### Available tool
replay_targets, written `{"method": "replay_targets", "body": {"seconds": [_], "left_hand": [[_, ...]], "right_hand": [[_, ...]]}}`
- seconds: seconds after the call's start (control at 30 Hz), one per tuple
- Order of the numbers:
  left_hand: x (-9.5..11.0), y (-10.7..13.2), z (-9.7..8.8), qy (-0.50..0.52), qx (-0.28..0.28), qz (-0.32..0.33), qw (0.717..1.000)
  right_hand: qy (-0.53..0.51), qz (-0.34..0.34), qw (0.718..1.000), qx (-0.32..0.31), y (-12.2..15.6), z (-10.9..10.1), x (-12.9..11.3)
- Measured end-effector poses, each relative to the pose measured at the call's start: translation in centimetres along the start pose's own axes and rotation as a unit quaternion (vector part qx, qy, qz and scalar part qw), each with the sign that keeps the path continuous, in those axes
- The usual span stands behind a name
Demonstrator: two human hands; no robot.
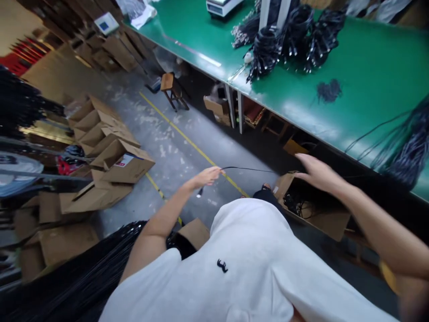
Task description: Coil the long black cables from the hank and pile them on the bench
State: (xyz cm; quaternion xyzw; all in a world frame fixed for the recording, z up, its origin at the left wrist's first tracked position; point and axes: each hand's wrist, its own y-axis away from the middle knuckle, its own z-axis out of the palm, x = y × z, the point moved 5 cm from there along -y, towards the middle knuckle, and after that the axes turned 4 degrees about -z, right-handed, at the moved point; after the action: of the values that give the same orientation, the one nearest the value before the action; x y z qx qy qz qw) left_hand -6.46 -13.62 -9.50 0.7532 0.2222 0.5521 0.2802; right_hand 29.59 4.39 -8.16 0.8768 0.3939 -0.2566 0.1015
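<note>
My left hand (207, 177) is closed around a thin black cable (248, 168), out over the floor on the left of my body. A short end with a dark connector (200, 192) pokes out below that hand. From my left fingers the cable stretches right toward my right hand (318, 173), its far part lost against the dark area under the table. My right hand is slightly blurred, with fingers stretched out and apart, near the table's front edge and above an open cardboard box (330, 221) with black cables in it. I see nothing gripped in it.
Bundles of black cables (264, 51) lie on the green table (375, 58), and a loose bunch (409, 152) hangs over its right edge. Cardboard boxes (125, 163) stand at left. A wooden stool (169, 85) is on the floor. Long black cables (83, 264) hang at lower left.
</note>
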Motion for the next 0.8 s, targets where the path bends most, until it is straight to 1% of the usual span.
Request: {"method": "replay_targets", "body": {"seconds": [0.03, 0.07, 0.1, 0.13, 0.17, 0.2, 0.23, 0.27, 0.3, 0.33, 0.37, 0.4, 0.43, 0.5, 0.53, 0.57, 0.6, 0.63, 0.67, 0.7, 0.73, 0.8], "left_hand": [[1.5, -0.2, 2.5, 0.060, -0.070, 0.035, 0.995], [2.9, 0.1, 4.0, 0.108, -0.122, 0.065, 0.984], [4.1, 0.7, 4.3, 0.157, -0.143, 0.094, 0.973], [4.9, 1.5, 3.6, 0.214, -0.139, 0.125, 0.959], [5.1, 2.4, 1.9, 0.272, -0.102, 0.153, 0.945], [4.9, 3.4, -0.5, 0.331, -0.042, 0.177, 0.926], [4.1, 4.5, -3.1, 0.387, 0.029, 0.198, 0.900], [2.9, 5.5, -5.5, 0.432, 0.096, 0.210, 0.872], [1.6, 6.1, -7.2, 0.463, 0.149, 0.210, 0.848], [0.4, 6.3, -8.0, 0.477, 0.181, 0.195, 0.838], [-0.6, 6.0, -7.8, 0.477, 0.191, 0.169, 0.841], [-1.1, 5.2, -6.9, 0.468, 0.185, 0.137, 0.853], [-1.3, 4.0, -5.1, 0.449, 0.161, 0.102, 0.873], [-0.5, 1.4, -0.2, 0.406, 0.093, 0.064, 0.907], [0.4, 0.4, 2.6, 0.375, 0.035, 0.062, 0.924], [1.4, -0.3, 5.4, 0.350, -0.025, 0.067, 0.934], [2.4, -0.6, 7.8, 0.328, -0.083, 0.075, 0.938], [3.3, -0.7, 9.7, 0.312, -0.136, 0.083, 0.937], [4.0, -0.5, 11.0, 0.306, -0.175, 0.090, 0.931], [4.7, -0.4, 11.8, 0.309, -0.199, 0.094, 0.925], [5.2, -0.3, 12.0, 0.318, -0.212, 0.093, 0.919], [5.8, -0.2, 11.6, 0.343, -0.218, 0.075, 0.911]], "right_hand": [[-0.025, -0.029, 0.999, -0.032, -1.3, 2.9, -3.2], [-0.060, -0.052, 0.995, -0.068, -2.5, 5.5, -6.0], [-0.096, -0.067, 0.988, -0.099, -3.5, 7.6, -8.2], [-0.128, -0.070, 0.982, -0.122, -4.1, 8.9, -9.5], [-0.150, -0.064, 0.977, -0.135, -4.2, 9.6, -9.8], [-0.160, -0.050, 0.976, -0.138, -3.9, 9.6, -9.1], [-0.158, -0.033, 0.979, -0.129, -3.2, 9.1, -7.7], [-0.144, -0.013, 0.984, -0.108, -2.3, 8.4, -5.8], [-0.122, 0.004, 0.989, -0.088, -1.3, 7.6, -3.8], [-0.090, 0.014, 0.993, -0.071, -0.3, 7.0, -2.1], [-0.055, 0.011, 0.996, -0.066, 0.7, 6.6, -1.2], [-0.024, -0.009, 0.997, -0.077, 1.6, 6.6, -1.2], [-0.006, -0.043, 0.994, -0.102, 2.2, 6.8, -2.2], [-0.019, -0.127, 0.978, -0.165, 2.7, 7.1, -6.2], [-0.034, -0.154, 0.972, -0.177, 2.4, 6.8, -8.5], [-0.043, -0.163, 0.972, -0.166, 1.6, 6.2, -10.5], [-0.036, -0.149, 0.979, -0.135, 0.4, 5.2, -11.8], [-0.024, -0.124, 0.987, -0.100, -0.9, 4.0, -12.5], [-0.012, -0.096, 0.993, -0.071, -2.1, 3.0, -12.6], [-0.009, -0.072, 0.996, -0.055, -3.0, 2.1, -12.2], [-0.017, -0.056, 0.997, -0.052, -3.6, 1.6, -11.4], [-0.066, -0.035, 0.995, -0.058, -4.2, 1.3, -9.1]]}}
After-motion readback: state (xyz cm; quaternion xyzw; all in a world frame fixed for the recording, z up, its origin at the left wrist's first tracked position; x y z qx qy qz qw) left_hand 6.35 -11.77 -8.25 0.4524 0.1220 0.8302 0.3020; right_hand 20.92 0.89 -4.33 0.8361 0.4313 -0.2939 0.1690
